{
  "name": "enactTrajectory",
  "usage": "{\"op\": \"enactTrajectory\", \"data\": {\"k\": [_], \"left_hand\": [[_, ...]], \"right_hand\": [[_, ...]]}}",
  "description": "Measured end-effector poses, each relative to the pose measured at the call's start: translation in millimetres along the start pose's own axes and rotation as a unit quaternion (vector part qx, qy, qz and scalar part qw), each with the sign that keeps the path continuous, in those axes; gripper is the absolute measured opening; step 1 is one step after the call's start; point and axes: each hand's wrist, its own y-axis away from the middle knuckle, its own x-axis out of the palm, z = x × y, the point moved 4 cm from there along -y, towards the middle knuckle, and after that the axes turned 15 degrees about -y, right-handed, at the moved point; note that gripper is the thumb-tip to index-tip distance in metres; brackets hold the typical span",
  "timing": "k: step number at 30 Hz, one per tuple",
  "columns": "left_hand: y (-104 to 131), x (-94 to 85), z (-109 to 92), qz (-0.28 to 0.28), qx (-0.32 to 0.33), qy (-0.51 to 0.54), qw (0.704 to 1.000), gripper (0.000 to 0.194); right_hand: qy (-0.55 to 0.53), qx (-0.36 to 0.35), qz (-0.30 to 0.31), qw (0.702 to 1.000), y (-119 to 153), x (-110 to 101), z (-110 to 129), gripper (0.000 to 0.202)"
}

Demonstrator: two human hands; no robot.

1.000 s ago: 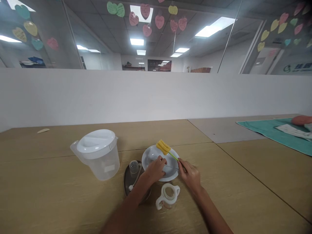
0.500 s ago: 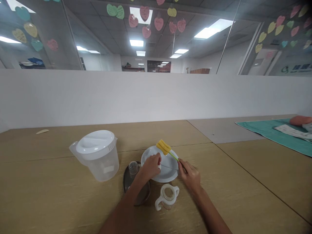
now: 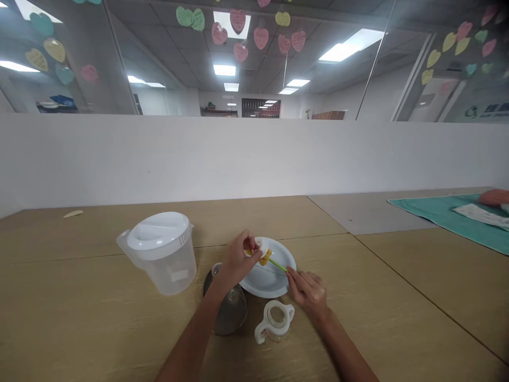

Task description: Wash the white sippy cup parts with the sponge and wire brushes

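My left hand point(image 3: 237, 260) is closed on a small white bottle cap or ring point(image 3: 262, 245) above the far part of a pale plate point(image 3: 264, 289). My right hand point(image 3: 309, 288) pinches the thin green handle of a sponge brush point(image 3: 277, 263). Its yellow sponge head is against the white piece, partly hidden by that piece and my left fingers; I cannot tell whether it is inside. Just in front of the plate stands a clear bottle with a white two-handled collar point(image 3: 262, 324). Left of the plate, partly under my left forearm, lies a dark oval tray point(image 3: 229, 321) holding small clear pieces point(image 3: 234, 295).
A translucent pitcher with a white lid point(image 3: 163, 254) stands to the left. At the far right a teal cloth point(image 3: 441, 210) lies with a white cloth point(image 3: 477, 215) on it. A low white wall point(image 3: 246, 159) with glass above borders the table's back.
My left hand has lifted the white piece up from the plate and brought it to the sponge. The sponge head has come lower, toward that piece. The view has shifted slightly.
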Motion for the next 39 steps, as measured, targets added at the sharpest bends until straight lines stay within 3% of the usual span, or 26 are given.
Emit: {"op": "enactTrajectory", "data": {"k": [3,5,9,12,22,39], "left_hand": [[1.2,-14.3,-2.4,-0.018,-0.011,-0.175,0.984,0.014],[4.9,-24.0,-0.6,0.013,-0.022,-0.297,0.955,0.015],[21.4,-25.5,16.2,0.213,-0.029,-0.399,0.891,0.031],[31.1,-18.1,26.8,0.292,-0.039,-0.4,0.868,0.035],[26.2,5.1,42.0,0.304,-0.089,-0.396,0.862,0.046],[26.0,13.7,55.6,0.305,-0.091,-0.401,0.859,0.06]], "right_hand": [[-0.001,0.009,-0.008,1.0,1.2,-1.5,-2.2,0.02],[-0.007,0.026,-0.027,0.999,2.1,-3.9,-5.3,0.02],[0.005,0.047,-0.058,0.997,4.6,-7.3,-10.8,0.02],[0.01,0.048,-0.051,0.998,6.1,-6.4,-13.0,0.018],[0.016,0.054,-0.04,0.998,4.6,-4.6,-14.0,0.015],[0.026,0.063,-0.031,0.997,5.1,-3.8,-17.2,0.013]]}}
